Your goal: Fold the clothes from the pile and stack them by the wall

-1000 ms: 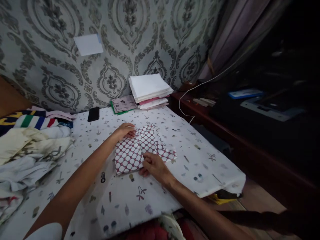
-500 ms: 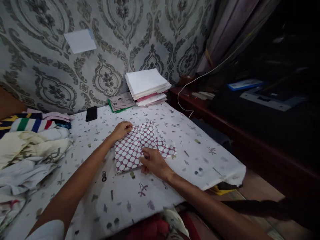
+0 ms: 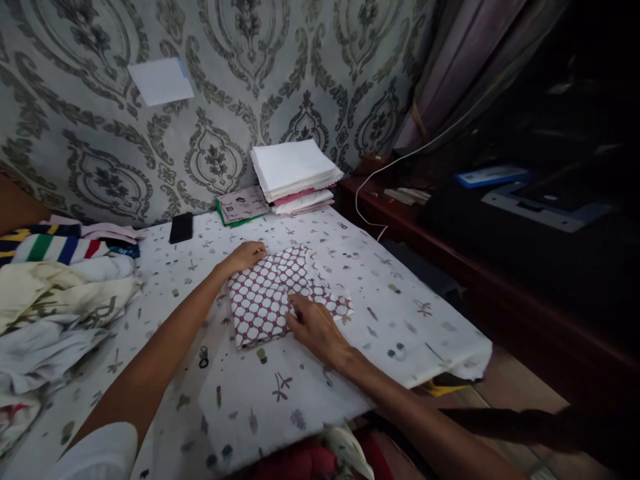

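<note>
A white cloth with a red and grey lattice pattern (image 3: 257,300) lies partly folded on the bed-like surface, its right part loose and uneven. At its far left corner, my left hand (image 3: 245,257) is closed on the edge, the fingertips partly hidden. My right hand (image 3: 317,330) rests at the near right side of the folded part, thumb and forefinger curled together on the cloth. What lies between those two fingertips is hard to see.
A printed white sheet (image 3: 310,393) covers the surface. Folded white and pink cloths (image 3: 297,170) are stacked at the back, beside a folded grey-and-green cloth (image 3: 243,205). A phone (image 3: 181,228) lies left of them. Rumpled clothes (image 3: 65,293) are heaped at left; a white cable (image 3: 367,180) hangs right.
My right hand has shifted slightly right along the cloth, and the folded part lies flatter. My left hand stays at the far left corner. The view has moved a little.
</note>
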A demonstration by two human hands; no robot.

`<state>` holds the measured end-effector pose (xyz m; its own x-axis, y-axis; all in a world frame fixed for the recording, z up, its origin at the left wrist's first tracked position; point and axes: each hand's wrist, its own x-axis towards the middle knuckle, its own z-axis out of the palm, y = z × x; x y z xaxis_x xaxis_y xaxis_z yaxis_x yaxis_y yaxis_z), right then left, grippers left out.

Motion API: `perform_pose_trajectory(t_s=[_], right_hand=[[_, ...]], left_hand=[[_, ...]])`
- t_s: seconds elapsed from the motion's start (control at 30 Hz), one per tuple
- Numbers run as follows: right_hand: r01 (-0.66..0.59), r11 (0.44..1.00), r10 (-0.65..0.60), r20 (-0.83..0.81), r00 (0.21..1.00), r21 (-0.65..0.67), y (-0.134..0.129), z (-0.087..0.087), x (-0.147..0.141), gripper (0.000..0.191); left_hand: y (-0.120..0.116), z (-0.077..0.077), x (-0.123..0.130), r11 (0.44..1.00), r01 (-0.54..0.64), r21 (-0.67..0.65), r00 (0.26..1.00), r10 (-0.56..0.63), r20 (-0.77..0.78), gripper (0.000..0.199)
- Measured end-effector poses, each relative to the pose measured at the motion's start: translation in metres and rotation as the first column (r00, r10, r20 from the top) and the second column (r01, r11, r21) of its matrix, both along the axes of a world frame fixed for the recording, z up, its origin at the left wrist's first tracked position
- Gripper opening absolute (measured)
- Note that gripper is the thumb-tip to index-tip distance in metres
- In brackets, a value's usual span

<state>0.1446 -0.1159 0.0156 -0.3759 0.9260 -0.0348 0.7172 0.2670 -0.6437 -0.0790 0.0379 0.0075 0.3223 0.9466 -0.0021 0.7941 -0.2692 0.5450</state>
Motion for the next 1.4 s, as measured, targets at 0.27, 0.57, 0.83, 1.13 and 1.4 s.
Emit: perform_pose_trajectory(t_s=[0.27,0.57,0.83,1.13,1.4], right_hand=[[-0.002,0.999,0.004,0.04,0.999,-0.036,-0.003,0.0,0.004,0.052],[-0.164,0.932,0.201,-0.086,0.976,0.324,0.016,0.006,-0.033,0.038],[-0.175,0.936,0.147,0.114,0.983,0.306,0.059,-0.023,-0.078,0.044],[-0.188,0.939,0.106,0.278,0.955,0.288,0.056,-0.028,-0.077,0.058],[-0.214,0.951,0.117,0.378,0.918,0.226,0.061,-0.026,-0.076,0.071]], left_hand=[[-0.064,0.014,-0.005,0.952,-0.108,0.286,0.97,0.163,-0.178,0.038],[-0.154,-0.038,0.014,0.96,0.012,0.28,0.969,0.058,-0.24,0.06],[-0.134,-0.024,-0.017,0.925,-0.117,0.36,0.988,0.147,-0.056,0.036],[-0.055,-0.013,-0.068,0.951,-0.276,0.138,0.961,0.273,0.042,0.011],[-0.052,-0.017,-0.071,0.996,-0.088,-0.002,0.884,0.079,0.461,0.02]])
